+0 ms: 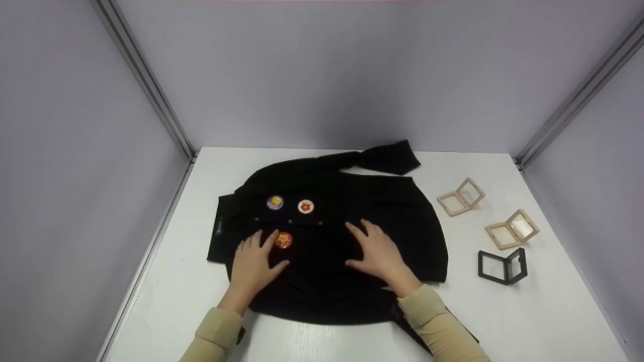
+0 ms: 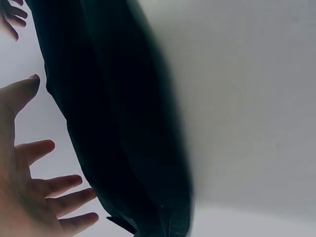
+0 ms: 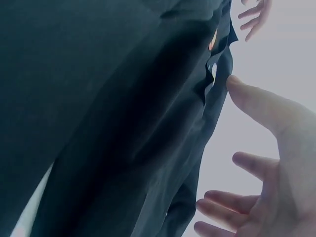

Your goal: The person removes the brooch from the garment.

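A black button-up shirt [image 1: 367, 211] lies spread on the table, with its collar to the left and one sleeve stretched toward the back. Three round badges sit on it: a purple one with a yellow figure [image 1: 275, 202], a white one with a red flower [image 1: 306, 206] and an orange one [image 1: 284, 240]. My left hand [image 1: 254, 264] is over the shirt's near left part, fingers spread, index fingertip right at the orange badge's edge. Over the shirt's middle, my right hand [image 1: 377, 253] has its fingers extended and holds nothing. Both wrist views show spread fingers beside the dark cloth.
On the right of the white table [image 1: 553, 311] stand two light wooden folding frames [image 1: 455, 203] [image 1: 503, 235] and a black folding frame [image 1: 493, 266], all opened out. Pale walls [image 1: 302, 75] close in the table at the back and both sides.
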Demonstrator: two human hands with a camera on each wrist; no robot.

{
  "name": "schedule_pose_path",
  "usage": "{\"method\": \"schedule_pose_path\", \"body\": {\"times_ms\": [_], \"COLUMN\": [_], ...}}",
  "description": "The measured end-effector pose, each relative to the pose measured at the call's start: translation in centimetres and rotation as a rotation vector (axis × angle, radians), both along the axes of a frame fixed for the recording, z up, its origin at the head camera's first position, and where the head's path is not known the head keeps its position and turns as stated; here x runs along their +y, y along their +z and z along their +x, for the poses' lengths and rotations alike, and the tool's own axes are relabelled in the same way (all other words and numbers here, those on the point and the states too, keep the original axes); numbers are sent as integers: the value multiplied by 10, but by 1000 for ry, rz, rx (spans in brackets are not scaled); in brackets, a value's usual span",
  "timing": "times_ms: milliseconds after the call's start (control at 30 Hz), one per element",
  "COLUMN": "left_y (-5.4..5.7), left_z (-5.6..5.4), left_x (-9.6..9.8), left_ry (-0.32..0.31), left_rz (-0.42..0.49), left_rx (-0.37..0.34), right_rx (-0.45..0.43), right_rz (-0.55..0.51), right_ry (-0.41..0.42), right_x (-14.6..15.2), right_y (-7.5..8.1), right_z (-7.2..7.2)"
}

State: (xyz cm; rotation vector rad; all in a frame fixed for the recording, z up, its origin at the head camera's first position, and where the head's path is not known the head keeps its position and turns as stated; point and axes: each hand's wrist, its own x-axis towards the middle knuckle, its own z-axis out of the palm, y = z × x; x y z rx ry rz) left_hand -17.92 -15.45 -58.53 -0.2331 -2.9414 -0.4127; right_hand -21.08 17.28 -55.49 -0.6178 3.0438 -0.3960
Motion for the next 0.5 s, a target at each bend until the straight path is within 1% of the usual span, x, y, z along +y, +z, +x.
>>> {"method": "schedule_pose_path", "body": {"times_ms": [233, 500], "left_y": [-4, -11], "left_z": [-4, -8], "left_x": [-4, -5], "left_ry": [10, -3], "left_rz": [21, 46], "left_rx": [18, 45], "right_rx": [10, 16], "right_rz": [-21, 0], "right_ry": [55, 101], "right_x": [-28, -54], "right_y": [-4, -7], "right_z": [-6, -9]}}
